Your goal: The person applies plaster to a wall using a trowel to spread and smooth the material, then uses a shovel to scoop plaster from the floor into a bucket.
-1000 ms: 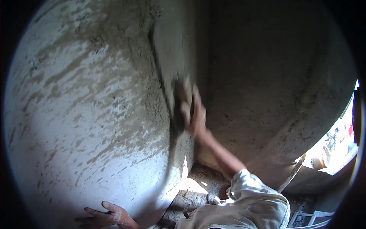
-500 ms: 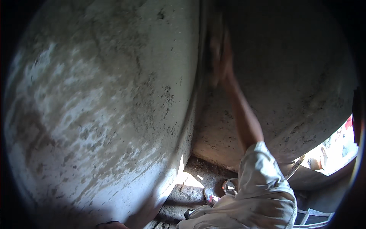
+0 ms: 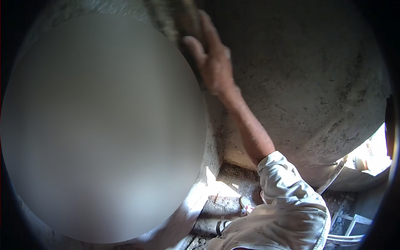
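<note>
High up near the corner, my right hand (image 3: 214,66) reaches out with thumb and fingers around a flat brownish board (image 3: 183,18), smeared by motion. The board looks like a plasterer's float, though its exact kind is unclear. It lies along the upper edge of the left wall (image 3: 104,9), whose surface there looks rough and wet; I cannot tell whether they touch. A large round blur hides most of that wall. Of my left hand, at most a dim sliver shows at the lower edge, its fingers hidden.
A grey wall (image 3: 300,83) with dark specks rises on the right. Below the corner lies a rough, dirty floor (image 3: 237,175) with a sunlit patch. A narrow plank (image 3: 333,177) leans at the right, beside a bright opening (image 3: 373,154). A pale frame (image 3: 354,225) lies low right.
My right hand with the board has swung left from the corner toward the upper left wall. The view has shifted a little, and a round blur now covers the left wall.
</note>
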A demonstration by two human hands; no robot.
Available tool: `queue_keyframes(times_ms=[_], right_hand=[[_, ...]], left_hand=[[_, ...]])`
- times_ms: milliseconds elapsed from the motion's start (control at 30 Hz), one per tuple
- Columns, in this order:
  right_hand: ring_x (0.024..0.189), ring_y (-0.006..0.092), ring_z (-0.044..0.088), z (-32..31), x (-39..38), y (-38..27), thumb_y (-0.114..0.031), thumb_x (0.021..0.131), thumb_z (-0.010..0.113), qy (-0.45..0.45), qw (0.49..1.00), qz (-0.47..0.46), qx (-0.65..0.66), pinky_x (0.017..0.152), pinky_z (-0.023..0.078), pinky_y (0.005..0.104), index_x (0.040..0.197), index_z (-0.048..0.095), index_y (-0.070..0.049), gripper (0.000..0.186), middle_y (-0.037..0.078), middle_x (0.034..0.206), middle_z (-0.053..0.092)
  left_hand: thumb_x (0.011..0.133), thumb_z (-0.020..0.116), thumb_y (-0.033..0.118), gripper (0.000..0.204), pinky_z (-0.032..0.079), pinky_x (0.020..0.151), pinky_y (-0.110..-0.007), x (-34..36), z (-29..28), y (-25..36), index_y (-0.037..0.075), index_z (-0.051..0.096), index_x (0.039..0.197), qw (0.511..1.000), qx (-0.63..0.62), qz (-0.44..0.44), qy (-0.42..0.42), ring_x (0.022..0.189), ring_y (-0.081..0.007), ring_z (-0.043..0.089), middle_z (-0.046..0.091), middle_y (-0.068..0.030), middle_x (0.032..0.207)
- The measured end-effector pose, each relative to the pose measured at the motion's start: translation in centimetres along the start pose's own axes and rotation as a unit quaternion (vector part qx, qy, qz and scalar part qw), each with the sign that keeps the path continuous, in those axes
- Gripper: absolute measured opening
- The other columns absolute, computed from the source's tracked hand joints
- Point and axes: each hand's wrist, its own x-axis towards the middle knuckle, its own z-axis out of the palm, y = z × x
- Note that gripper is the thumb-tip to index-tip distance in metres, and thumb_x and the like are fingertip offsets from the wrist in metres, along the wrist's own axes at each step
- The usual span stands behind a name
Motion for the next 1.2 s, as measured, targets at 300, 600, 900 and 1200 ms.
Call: queue_keyframes(times_ms=[300, 600, 900, 1200], right_hand=[[0.119, 0.0358, 0.058, 1.4, -25.9, -2.7, -0.049, 0.094, 0.056, -0.073, 0.968, 0.219, 0.101, 0.099, 0.048, 0.044, 0.145, 0.035, 0.001, 0.075, 0.026, 0.134, 0.054], [0.126, 0.0353, 0.052, 0.6, -10.0, -4.1, -0.039, 0.097, 0.056, 0.024, 0.991, 0.132, 0.015, 0.104, 0.043, 0.0416, 0.147, 0.032, -0.001, 0.066, 0.024, 0.138, 0.052], [0.133, 0.038, 0.045, 3.9, -30.4, -7.7, -0.032, 0.096, 0.057, -0.067, 0.973, 0.205, 0.084, 0.111, 0.034, 0.0424, 0.147, 0.026, 0.006, 0.071, 0.028, 0.14, 0.047], [0.141, 0.0371, 0.031, -0.5, 8.5, -7.1, -0.054, 0.097, 0.047, -0.019, 0.983, -0.158, -0.096, 0.113, 0.03, 0.0503, 0.153, 0.025, -0.013, 0.073, 0.019, 0.154, 0.031]], left_hand=[[0.103, 0.02, 0.05, 0.063, 0.011, 0.108, -0.069, 1.5, -2.0, 1.8, 0.016, 0.016, 0.156, 0.997, -0.045, -0.056, -0.038, 0.143, -0.0533, 0.006, 0.005, -0.0288, 0.158], [0.1, 0.035, 0.053, 0.067, 0.01, 0.104, -0.075, 0.7, -3.5, 1.0, 0.021, 0.015, 0.156, 0.99, -0.085, -0.043, -0.101, 0.14, -0.0594, 0.004, 0.002, -0.0307, 0.158], [0.098, 0.051, 0.046, 0.061, 0.006, 0.098, -0.08, 0.5, -2.8, 0.1, 0.023, 0.032, 0.151, 0.979, -0.193, -0.011, -0.068, 0.139, -0.061, 0.002, 0.003, -0.0331, 0.157], [0.098, 0.053, 0.039, 0.059, 0.013, 0.111, -0.065, -9.6, 1.3, -4.0, 0.01, 0.037, 0.147, 0.918, -0.348, -0.096, -0.163, 0.145, -0.0461, 0.015, 0.015, -0.0319, 0.155]])
